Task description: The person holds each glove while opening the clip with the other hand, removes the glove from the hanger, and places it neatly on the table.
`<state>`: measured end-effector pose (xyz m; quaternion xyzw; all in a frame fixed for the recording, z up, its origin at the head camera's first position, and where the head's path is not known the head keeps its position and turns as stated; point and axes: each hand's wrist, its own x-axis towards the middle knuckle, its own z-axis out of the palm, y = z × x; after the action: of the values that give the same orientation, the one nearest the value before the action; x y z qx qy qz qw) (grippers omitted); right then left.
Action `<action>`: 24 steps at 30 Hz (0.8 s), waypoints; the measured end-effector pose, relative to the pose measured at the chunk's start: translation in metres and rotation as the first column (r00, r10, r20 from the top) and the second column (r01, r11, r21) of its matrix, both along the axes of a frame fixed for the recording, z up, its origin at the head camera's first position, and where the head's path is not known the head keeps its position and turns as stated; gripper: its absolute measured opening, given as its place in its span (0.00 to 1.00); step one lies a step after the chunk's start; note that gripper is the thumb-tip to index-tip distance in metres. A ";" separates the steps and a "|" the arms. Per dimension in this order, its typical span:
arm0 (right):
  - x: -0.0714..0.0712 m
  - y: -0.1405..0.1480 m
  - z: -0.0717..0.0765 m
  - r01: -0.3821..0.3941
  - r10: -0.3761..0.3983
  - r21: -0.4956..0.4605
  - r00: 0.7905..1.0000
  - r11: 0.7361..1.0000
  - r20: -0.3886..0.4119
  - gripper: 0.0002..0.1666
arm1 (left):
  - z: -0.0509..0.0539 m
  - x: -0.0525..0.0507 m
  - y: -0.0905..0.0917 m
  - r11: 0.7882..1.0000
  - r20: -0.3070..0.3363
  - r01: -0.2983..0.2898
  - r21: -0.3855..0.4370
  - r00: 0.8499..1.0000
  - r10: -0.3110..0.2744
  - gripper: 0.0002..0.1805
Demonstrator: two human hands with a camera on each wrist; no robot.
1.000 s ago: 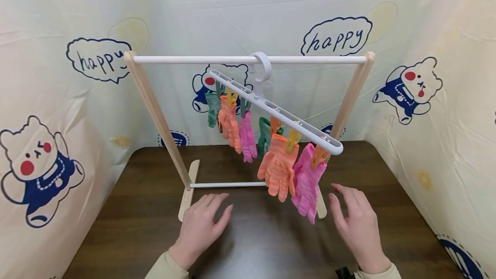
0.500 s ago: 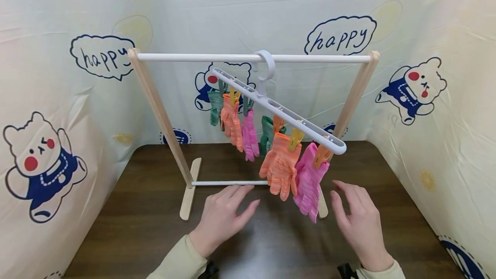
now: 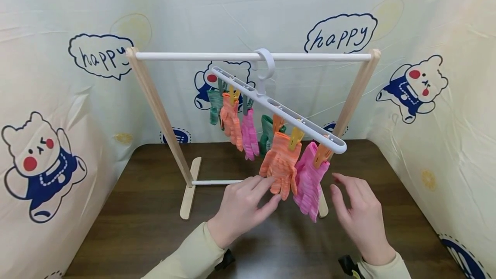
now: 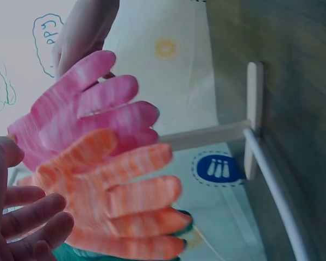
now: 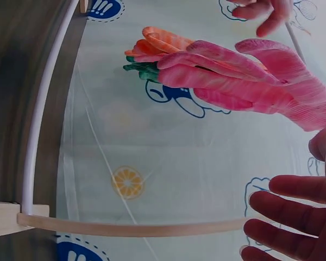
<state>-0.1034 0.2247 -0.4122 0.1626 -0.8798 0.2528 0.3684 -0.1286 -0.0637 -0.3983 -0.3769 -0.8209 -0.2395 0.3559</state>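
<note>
A light grey clip hanger (image 3: pixel 306 127) hangs slantwise by its hook from the rack's white top bar (image 3: pixel 186 57). Pegs hold several small striped gloves on it. Nearest me are an orange glove (image 3: pixel 280 162) under a yellow peg (image 3: pixel 296 137) and a pink glove (image 3: pixel 310 186) under an orange peg (image 3: pixel 321 155). My left hand (image 3: pixel 246 203), fingers loosely extended, is at the orange glove's fingertips; whether it touches them I cannot tell. To the right of the pink glove, my right hand (image 3: pixel 360 216) holds nothing, its fingers apart and slightly bent (image 5: pixel 293 209).
Farther along the hanger hang a green glove (image 3: pixel 215 107), an orange one (image 3: pixel 231 123) and a pink one (image 3: pixel 249 136). Another green glove (image 3: pixel 266 132) is partly hidden. The wooden rack foot (image 3: pixel 190 193) stands on the dark table (image 3: pixel 131 210); printed cloth (image 3: pixel 97 141) surrounds it.
My left hand has moved right and slightly up, from beside the left rack foot to the front orange glove. My right hand has barely shifted. The gloves hang much as before.
</note>
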 end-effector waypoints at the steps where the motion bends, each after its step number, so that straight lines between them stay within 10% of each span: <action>1: 0.000 0.000 0.001 -0.002 0.002 0.004 1.000 1.000 0.003 0.18 | 0.002 0.000 0.002 1.000 0.001 0.004 -0.004 1.000 -0.004 0.19; 24: -0.009 0.001 0.028 -0.030 0.034 0.090 0.998 0.996 -0.044 0.21 | 0.036 -0.009 0.042 0.998 0.028 0.032 -0.055 0.999 -0.030 0.20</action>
<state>-0.1129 0.2261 -0.3846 0.1986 -0.8789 0.2155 0.3764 -0.1379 -0.0213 -0.3624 -0.3961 -0.8260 -0.2271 0.3305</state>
